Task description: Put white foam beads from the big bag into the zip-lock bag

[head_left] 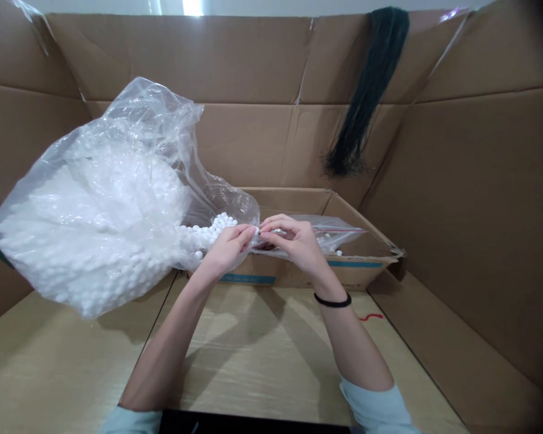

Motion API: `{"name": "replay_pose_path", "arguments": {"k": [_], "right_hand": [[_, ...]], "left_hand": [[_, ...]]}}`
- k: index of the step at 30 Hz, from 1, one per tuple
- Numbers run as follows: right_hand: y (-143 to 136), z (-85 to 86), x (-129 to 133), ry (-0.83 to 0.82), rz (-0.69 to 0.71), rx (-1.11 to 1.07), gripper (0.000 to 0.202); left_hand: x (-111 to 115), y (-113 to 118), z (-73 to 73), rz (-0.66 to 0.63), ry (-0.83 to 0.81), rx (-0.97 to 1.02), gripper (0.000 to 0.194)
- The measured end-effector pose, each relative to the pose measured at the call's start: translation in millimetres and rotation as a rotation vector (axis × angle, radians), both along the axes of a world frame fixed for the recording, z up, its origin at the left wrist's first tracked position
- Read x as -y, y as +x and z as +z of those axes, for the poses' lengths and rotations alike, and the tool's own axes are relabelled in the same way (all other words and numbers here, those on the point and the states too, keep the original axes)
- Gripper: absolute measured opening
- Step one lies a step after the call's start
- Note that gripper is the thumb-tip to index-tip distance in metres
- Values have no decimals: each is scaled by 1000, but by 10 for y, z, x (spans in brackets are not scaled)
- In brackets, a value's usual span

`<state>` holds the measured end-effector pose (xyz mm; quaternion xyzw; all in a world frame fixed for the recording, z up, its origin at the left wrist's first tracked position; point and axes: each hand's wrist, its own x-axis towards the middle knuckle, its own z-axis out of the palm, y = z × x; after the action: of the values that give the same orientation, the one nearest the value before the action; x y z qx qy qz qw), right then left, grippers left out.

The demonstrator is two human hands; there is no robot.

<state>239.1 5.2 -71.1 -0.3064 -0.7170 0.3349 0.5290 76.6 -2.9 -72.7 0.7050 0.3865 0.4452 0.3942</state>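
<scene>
Fingertips of both hands meet above the front part of an open cardboard box. My left hand is closed in a pinch on a small white ball. Opposite it, my right hand pinches something too small to make out against the ball. A big clear plastic bag full of white balls lies at the left, its mouth reaching into the box, where loose white balls show. Under and beside my right hand is a flat clear zip bag with dark red bits and some white balls.
Tall cardboard walls surround the wooden table at the back and sides. A bundle of dark green strands hangs over the back wall. A short red string lies right of my right forearm.
</scene>
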Motion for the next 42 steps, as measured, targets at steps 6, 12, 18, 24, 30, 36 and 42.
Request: {"name": "replay_pose_path", "arguments": {"k": [6, 12, 18, 24, 30, 36, 42], "right_hand": [[-55, -43, -2, -26, 39, -82, 13], [-90, -64, -16, -42, -24, -178, 27], [-80, -31, 12, -18, -63, -160, 20], [-41, -5, 33, -18, -71, -144, 17], [-40, 0, 50, -41, -48, -181, 17], [-44, 3, 58, -30, -45, -212, 16], [-73, -8, 56, 4, -64, -257, 13]], "left_hand": [[81, 81, 10, 168, 99, -44, 29], [111, 99, 22, 154, 159, -55, 30], [153, 101, 65, 170, 189, -79, 30], [150, 107, 36, 192, 214, -112, 30], [160, 154, 2, 300, 346, -235, 31], [195, 205, -12, 357, 399, -254, 32], [194, 213, -38, 365, 412, -190, 30]]}}
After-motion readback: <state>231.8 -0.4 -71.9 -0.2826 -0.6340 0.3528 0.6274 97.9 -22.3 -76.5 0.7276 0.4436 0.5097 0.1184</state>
